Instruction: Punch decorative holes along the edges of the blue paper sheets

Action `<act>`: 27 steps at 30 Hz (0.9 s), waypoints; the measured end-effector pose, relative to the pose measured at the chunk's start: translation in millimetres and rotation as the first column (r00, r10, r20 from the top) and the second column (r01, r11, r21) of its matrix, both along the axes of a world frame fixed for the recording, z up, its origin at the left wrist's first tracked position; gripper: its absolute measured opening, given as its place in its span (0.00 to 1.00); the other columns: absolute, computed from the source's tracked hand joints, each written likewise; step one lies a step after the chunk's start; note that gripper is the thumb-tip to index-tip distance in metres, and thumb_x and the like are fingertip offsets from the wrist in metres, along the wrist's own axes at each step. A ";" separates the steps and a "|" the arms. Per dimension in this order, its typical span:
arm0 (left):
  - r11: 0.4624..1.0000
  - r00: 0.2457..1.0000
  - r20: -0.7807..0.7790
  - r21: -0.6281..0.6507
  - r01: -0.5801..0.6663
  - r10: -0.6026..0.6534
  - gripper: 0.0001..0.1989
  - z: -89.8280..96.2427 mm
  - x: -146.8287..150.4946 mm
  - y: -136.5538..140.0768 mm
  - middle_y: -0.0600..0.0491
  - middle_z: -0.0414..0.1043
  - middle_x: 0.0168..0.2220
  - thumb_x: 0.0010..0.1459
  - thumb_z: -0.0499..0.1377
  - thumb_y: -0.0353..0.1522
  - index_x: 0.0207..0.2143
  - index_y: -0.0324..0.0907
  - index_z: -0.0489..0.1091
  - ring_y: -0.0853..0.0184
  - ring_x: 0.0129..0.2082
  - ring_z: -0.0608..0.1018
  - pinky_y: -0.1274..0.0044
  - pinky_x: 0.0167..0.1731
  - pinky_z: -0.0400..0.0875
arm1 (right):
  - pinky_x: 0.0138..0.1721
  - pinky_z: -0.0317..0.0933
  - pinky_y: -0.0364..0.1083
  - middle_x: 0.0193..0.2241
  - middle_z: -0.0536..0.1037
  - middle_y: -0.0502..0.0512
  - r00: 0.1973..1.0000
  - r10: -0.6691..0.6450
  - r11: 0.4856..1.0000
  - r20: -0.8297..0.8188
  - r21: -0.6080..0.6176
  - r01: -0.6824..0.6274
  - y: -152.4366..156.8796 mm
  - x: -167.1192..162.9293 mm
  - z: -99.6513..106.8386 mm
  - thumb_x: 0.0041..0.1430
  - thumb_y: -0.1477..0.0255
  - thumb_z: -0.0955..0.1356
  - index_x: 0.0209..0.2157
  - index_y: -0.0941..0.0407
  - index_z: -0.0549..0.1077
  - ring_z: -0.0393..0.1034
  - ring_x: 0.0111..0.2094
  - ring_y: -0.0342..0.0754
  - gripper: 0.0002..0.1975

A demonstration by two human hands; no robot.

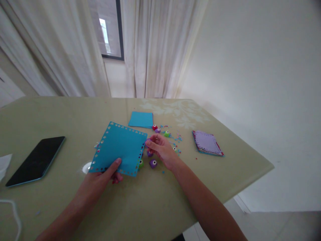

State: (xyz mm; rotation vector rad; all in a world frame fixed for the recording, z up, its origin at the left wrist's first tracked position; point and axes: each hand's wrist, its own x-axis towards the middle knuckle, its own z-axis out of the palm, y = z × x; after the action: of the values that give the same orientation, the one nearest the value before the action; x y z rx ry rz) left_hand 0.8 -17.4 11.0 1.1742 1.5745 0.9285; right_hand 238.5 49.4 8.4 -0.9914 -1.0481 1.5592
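My left hand (109, 172) grips a blue sheet of paper (122, 147) by its lower edge, thumb on top and fingers beneath. Small punched holes run along the sheet's edges. At its right edge, my right hand (160, 147) is closed on a small purple craft punch (147, 143), mostly hidden by the fingers. Around that hand sit more little punches: a purple one (153, 163) in front, a green one (141, 163) partly behind the sheet, and a red one (154, 127) and another green one (167, 134) farther back. Bits of punched paper (178, 138) lie scattered to the right.
A stack of blue paper (141, 119) lies beyond my hands. To the right is a pile of punched sheets with a lilac one (207, 142) on top. A black tablet (37, 160) and a white cable (13, 211) are on the left. Curtains and a wall border the table (150, 207).
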 end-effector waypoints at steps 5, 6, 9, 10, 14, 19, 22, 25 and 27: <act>1.000 1.000 -0.022 0.002 0.017 -0.017 0.31 -4.5 -3.1 -0.3 0.48 0.79 0.21 0.49 0.64 0.63 0.16 0.46 0.76 0.59 0.24 0.79 0.70 0.31 0.77 | 0.32 0.63 0.44 0.33 0.78 0.47 1.000 -0.021 1.000 0.013 0.003 0.021 -0.5 -0.8 2.1 0.40 0.56 0.85 0.37 0.52 0.74 0.71 0.30 0.44 0.28; 1.000 0.999 -0.032 0.003 0.025 -0.025 0.31 -5.3 -3.7 -0.3 0.48 0.79 0.21 0.50 0.64 0.63 0.16 0.46 0.76 0.59 0.24 0.80 0.70 0.31 0.77 | 0.32 0.62 0.45 0.33 0.78 0.47 1.000 -0.022 1.000 0.021 0.009 0.021 -0.3 -0.5 2.2 0.39 0.56 0.85 0.38 0.52 0.75 0.70 0.30 0.44 0.29; 0.998 0.996 -0.070 0.012 0.057 -0.056 0.31 -7.0 -5.2 -0.1 0.48 0.79 0.22 0.53 0.62 0.62 0.16 0.46 0.76 0.58 0.25 0.80 0.70 0.33 0.77 | 0.33 0.58 0.45 0.30 0.76 0.47 0.996 0.027 0.998 0.080 0.053 -0.031 -0.1 0.8 2.1 0.41 0.55 0.84 0.36 0.53 0.78 0.67 0.29 0.43 0.25; 0.997 0.994 -0.081 0.015 0.069 -0.068 0.31 -7.0 -5.2 0.0 0.49 0.79 0.22 0.53 0.62 0.62 0.16 0.47 0.76 0.58 0.26 0.80 0.70 0.33 0.77 | 0.33 0.57 0.45 0.29 0.75 0.47 0.994 0.049 0.996 0.101 0.067 -0.056 -0.1 1.3 1.8 0.42 0.55 0.84 0.33 0.54 0.78 0.65 0.29 0.43 0.24; 0.996 0.991 -0.111 0.030 0.082 -0.079 0.31 -3.0 -2.8 0.2 0.50 0.78 0.20 0.50 0.61 0.62 0.13 0.48 0.74 0.59 0.25 0.80 0.71 0.32 0.77 | 0.32 0.55 0.45 0.27 0.71 0.46 0.988 0.074 0.993 0.133 0.084 -0.085 0.3 3.1 -0.1 0.47 0.52 0.81 0.30 0.53 0.78 0.61 0.28 0.43 0.21; 0.997 0.994 -0.088 0.034 0.067 -0.064 0.29 6.3 1.0 -1.3 0.50 0.77 0.19 0.49 0.62 0.61 0.13 0.49 0.74 0.59 0.24 0.80 0.71 0.31 0.77 | 0.29 0.53 0.43 0.26 0.72 0.46 0.984 0.034 0.996 0.175 0.073 -0.047 1.2 4.2 0.5 0.45 0.50 0.81 0.32 0.53 0.79 0.60 0.27 0.42 0.24; 0.997 0.992 -0.107 0.026 0.075 -0.072 0.29 7.6 0.3 -2.1 0.50 0.78 0.20 0.49 0.61 0.60 0.13 0.49 0.74 0.59 0.25 0.80 0.71 0.32 0.77 | 0.31 0.55 0.43 0.26 0.71 0.45 0.985 0.055 0.992 0.166 0.103 -0.073 0.8 4.8 1.6 0.44 0.52 0.82 0.30 0.54 0.78 0.61 0.28 0.42 0.23; 0.997 0.990 -0.122 0.026 0.074 -0.070 0.29 5.9 -0.7 -2.3 0.50 0.78 0.20 0.50 0.61 0.61 0.13 0.49 0.74 0.58 0.25 0.80 0.71 0.33 0.77 | 0.32 0.55 0.44 0.26 0.70 0.45 0.986 0.067 0.992 0.151 0.096 -0.082 1.0 5.5 -0.3 0.48 0.52 0.81 0.30 0.54 0.78 0.61 0.27 0.42 0.21; 0.996 0.988 -0.135 0.027 0.079 -0.075 0.29 4.5 -0.5 -2.2 0.50 0.79 0.21 0.50 0.61 0.61 0.13 0.49 0.74 0.58 0.26 0.80 0.71 0.34 0.77 | 0.32 0.55 0.44 0.27 0.72 0.46 0.991 0.048 0.996 0.124 0.074 -0.057 1.9 5.6 -2.3 0.48 0.52 0.81 0.31 0.53 0.79 0.61 0.27 0.42 0.21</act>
State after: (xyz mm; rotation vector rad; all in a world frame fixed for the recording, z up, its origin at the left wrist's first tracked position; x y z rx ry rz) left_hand 0.3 -19.6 15.5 1.3344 1.6127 0.8423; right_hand 244.1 51.3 6.1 -1.0233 -1.2194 1.5036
